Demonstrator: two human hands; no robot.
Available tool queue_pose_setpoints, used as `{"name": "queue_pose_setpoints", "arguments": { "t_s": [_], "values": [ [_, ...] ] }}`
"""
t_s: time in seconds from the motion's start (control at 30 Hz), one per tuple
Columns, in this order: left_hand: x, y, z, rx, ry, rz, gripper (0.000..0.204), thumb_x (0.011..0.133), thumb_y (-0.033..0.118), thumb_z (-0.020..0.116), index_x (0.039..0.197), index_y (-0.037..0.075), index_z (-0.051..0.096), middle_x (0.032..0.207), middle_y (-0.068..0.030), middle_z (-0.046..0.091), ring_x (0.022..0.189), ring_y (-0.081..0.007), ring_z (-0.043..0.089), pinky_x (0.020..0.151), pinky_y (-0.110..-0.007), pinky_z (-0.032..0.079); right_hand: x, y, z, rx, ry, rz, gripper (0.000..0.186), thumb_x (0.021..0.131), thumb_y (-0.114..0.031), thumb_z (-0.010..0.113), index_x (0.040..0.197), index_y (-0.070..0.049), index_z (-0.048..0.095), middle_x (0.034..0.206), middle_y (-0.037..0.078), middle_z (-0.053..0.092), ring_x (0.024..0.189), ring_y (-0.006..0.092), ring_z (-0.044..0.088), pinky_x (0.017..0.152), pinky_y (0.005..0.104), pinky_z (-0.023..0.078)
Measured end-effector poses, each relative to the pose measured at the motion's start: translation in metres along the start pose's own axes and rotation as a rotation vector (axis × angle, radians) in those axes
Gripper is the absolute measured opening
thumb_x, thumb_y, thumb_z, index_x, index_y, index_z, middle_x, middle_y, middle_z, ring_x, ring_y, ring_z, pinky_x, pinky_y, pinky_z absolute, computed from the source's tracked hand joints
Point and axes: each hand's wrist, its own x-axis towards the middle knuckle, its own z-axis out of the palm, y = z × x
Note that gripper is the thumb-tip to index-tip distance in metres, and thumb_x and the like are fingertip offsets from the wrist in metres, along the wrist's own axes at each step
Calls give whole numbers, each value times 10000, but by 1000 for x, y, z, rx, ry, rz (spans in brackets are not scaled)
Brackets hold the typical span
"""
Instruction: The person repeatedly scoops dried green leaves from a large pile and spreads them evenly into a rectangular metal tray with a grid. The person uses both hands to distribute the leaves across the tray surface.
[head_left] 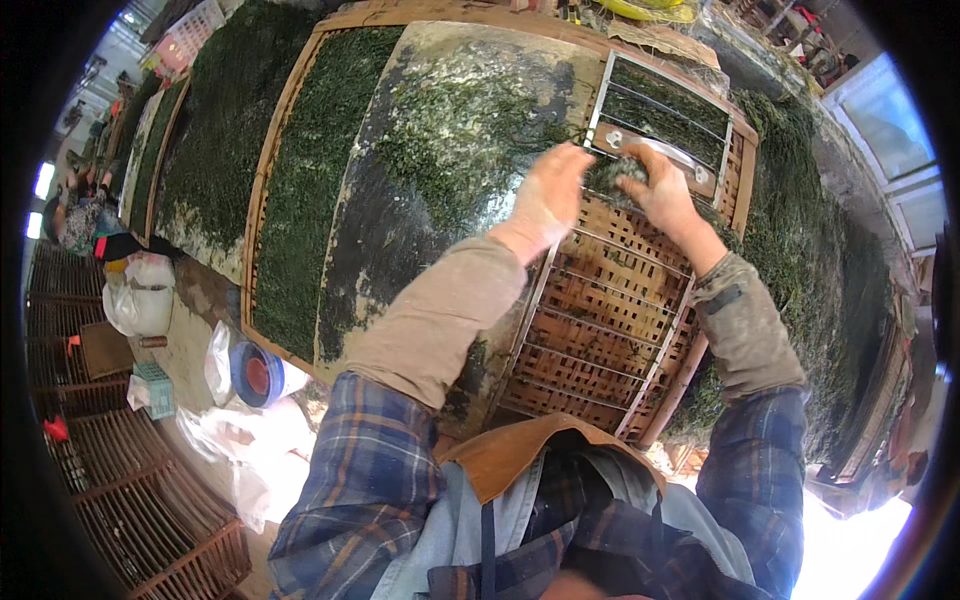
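I find the clump of green shreds between the two hands, over the upper part of a metal frame with crossbars that lies on a woven slatted tray. The left hand slants up and to the right, its fingers bent close together and tips toward the clump; the right hand leans in from the other side, curved, with thumb and forefinger apart. Both forearms reach forward from the lower edge, elbows bent, in plaid sleeves with tan and stained cuffs. The fingertips blur and run into the dark shreds, so I cannot tell whether either hand is pinching any of them. Just beyond, a flat plate crosses the frame, part of it behind the right hand; more shreds fill the section past it. The person's clothing cuts off my view of the near end of the tray. To the left the counter has a bare dark strip beside its scattered shreds, giving room alongside the left forearm. Beyond that stands a wood-rimmed tray full of green, its near corner above a blue bucket. The fisheye rim bends and darkens everything farther out.
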Motion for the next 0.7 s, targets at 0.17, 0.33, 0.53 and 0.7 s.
{"name": "queue_pose_setpoints", "arguments": {
  "t_s": [0.17,0.33,0.53,0.7],
  "values": [
    [-10,20,46,155,-279,192,473,1007,233,532,1446,58,550,1544,-176,494,1486,-341,394,1259,-513,227,-30,52,2,-187,130,-112,257,885,-106,725,1111,-81,604,1106,169,625,1006,418,639,846,484,543],
    [-13,14,44,336,-237,119,453,984,258,565,1390,62,606,1482,-176,557,1489,-347,384,1257,-531,212,-65,77,-28,-372,203,-120,269,888,-148,742,1144,-120,664,1179,109,615,1013,357,640,843,452,548],
    [-9,18,36,233,-206,202,487,998,323,562,1430,100,579,1648,-163,341,1545,-354,279,1266,-558,148,-80,55,-37,-521,272,-243,247,879,-153,706,1108,-62,700,1188,126,661,1090,311,630,954,467,511],
    [0,24,34,372,-346,-4,496,1013,348,541,1444,105,574,1683,-178,268,1575,-347,212,1272,-570,111,-71,35,3,-406,191,-342,400,861,-131,689,1244,-19,658,1285,173,647,1217,365,606,1060,482,471]
  ]
}}
